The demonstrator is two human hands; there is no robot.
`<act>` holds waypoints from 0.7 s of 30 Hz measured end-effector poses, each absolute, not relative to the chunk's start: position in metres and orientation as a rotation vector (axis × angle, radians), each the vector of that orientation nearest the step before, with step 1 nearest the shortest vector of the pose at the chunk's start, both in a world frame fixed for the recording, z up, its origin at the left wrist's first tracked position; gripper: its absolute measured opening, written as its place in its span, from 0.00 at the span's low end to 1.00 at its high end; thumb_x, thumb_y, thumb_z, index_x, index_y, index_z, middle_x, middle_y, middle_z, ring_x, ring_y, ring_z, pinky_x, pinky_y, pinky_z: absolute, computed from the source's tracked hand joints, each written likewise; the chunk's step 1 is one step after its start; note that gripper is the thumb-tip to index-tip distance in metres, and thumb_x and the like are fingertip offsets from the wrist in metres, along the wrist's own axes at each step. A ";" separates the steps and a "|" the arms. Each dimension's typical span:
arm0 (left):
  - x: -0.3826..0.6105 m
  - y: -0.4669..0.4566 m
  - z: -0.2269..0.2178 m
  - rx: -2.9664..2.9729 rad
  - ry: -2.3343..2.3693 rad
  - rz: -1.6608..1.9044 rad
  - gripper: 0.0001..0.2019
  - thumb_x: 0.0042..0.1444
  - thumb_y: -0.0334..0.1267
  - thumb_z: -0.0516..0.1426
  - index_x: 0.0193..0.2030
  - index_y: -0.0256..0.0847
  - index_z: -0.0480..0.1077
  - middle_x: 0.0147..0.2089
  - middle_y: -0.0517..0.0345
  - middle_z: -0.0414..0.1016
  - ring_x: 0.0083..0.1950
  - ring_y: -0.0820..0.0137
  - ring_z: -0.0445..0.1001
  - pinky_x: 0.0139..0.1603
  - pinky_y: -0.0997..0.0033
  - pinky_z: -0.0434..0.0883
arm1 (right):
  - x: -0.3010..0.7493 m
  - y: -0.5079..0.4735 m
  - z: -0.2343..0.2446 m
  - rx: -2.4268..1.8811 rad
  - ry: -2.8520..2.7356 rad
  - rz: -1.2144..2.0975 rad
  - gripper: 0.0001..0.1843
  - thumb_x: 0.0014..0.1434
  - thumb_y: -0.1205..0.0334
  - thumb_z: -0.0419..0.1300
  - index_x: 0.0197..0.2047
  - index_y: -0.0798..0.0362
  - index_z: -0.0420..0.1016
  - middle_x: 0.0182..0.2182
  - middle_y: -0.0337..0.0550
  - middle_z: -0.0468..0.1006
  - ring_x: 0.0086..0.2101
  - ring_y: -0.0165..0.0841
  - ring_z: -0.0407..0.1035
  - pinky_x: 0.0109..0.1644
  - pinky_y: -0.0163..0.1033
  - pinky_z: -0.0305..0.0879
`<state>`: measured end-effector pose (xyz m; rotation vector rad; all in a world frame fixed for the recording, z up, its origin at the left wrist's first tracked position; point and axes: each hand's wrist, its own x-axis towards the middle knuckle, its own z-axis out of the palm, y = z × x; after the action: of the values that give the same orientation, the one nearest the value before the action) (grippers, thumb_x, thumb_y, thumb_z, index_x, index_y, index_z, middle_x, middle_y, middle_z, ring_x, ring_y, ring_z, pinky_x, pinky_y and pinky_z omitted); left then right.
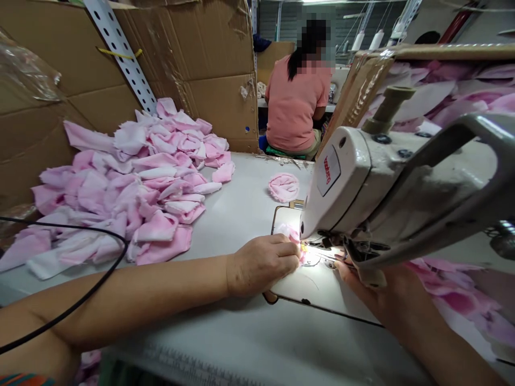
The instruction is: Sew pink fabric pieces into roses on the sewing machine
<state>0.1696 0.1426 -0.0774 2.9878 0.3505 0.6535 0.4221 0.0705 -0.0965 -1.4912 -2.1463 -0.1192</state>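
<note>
My left hand [266, 265] is closed on a small pink-and-white fabric piece [286, 230], holding it beside the needle area of a white sewing machine [341, 171]. A bright lamp lights that spot, and a bit of yellow shows at my fingertips. My right hand [388, 295] reaches under the machine head from the right, and the machine partly hides it. Its fingers appear pinched on a thin metal tool [330, 255] pointing toward the fabric; the glare hides its exact kind. A round, gathered pink fabric piece [284, 187] lies on the table behind the needle plate.
A large heap of pink and white fabric pieces [140, 182] lies at left against cardboard [201, 64]. More pink fabric [458, 295] lies right of the machine, and a carton [358, 86] stands behind it. A black cable [90, 289] crosses my left arm. A co-worker [298, 107] sits beyond.
</note>
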 end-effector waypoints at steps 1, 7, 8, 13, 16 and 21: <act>0.171 0.142 -0.078 2.993 0.353 0.674 0.09 0.65 0.29 0.49 0.35 0.35 0.68 0.39 0.54 0.75 0.41 0.71 0.71 0.51 0.71 0.70 | 0.422 0.068 -0.095 -1.507 -2.150 -0.057 0.09 0.60 0.59 0.56 0.40 0.48 0.77 0.34 0.44 0.79 0.34 0.38 0.73 0.30 0.37 0.66; 0.173 0.139 -0.082 2.996 0.398 0.777 0.06 0.64 0.29 0.52 0.37 0.38 0.69 0.40 0.58 0.77 0.44 0.72 0.71 0.51 0.71 0.66 | 0.419 0.064 -0.091 -1.564 -2.197 0.185 0.10 0.60 0.58 0.55 0.41 0.47 0.76 0.35 0.43 0.78 0.35 0.37 0.72 0.31 0.37 0.66; 0.173 0.139 -0.083 2.995 0.420 0.781 0.06 0.64 0.30 0.52 0.37 0.38 0.69 0.41 0.59 0.77 0.45 0.72 0.71 0.50 0.71 0.66 | 0.418 0.064 -0.091 -1.577 -2.201 0.203 0.10 0.60 0.59 0.55 0.42 0.47 0.76 0.35 0.42 0.78 0.35 0.37 0.72 0.31 0.37 0.66; 0.171 0.136 -0.085 2.957 0.475 0.786 0.04 0.63 0.30 0.54 0.39 0.40 0.69 0.44 0.63 0.77 0.48 0.71 0.71 0.47 0.69 0.61 | 0.419 0.065 -0.096 -1.576 -2.211 0.214 0.10 0.59 0.60 0.56 0.42 0.47 0.76 0.32 0.42 0.77 0.33 0.37 0.71 0.33 0.38 0.66; 0.171 0.135 -0.083 2.926 0.487 0.797 0.04 0.63 0.30 0.53 0.38 0.40 0.68 0.44 0.63 0.78 0.48 0.72 0.71 0.45 0.67 0.58 | 0.419 0.066 -0.100 -1.544 -2.217 0.132 0.10 0.60 0.60 0.56 0.42 0.49 0.76 0.33 0.44 0.78 0.33 0.37 0.72 0.32 0.38 0.65; 0.172 0.136 -0.082 2.914 0.485 0.768 0.04 0.64 0.30 0.53 0.39 0.40 0.68 0.44 0.63 0.78 0.48 0.73 0.70 0.45 0.65 0.55 | 0.417 0.069 -0.101 -1.494 -2.257 0.039 0.10 0.61 0.61 0.55 0.43 0.49 0.76 0.32 0.44 0.78 0.31 0.35 0.72 0.31 0.37 0.64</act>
<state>0.1718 0.1356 -0.0817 2.9139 0.4851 0.7679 0.4173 0.0685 -0.1008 -1.4942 -2.2568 0.0385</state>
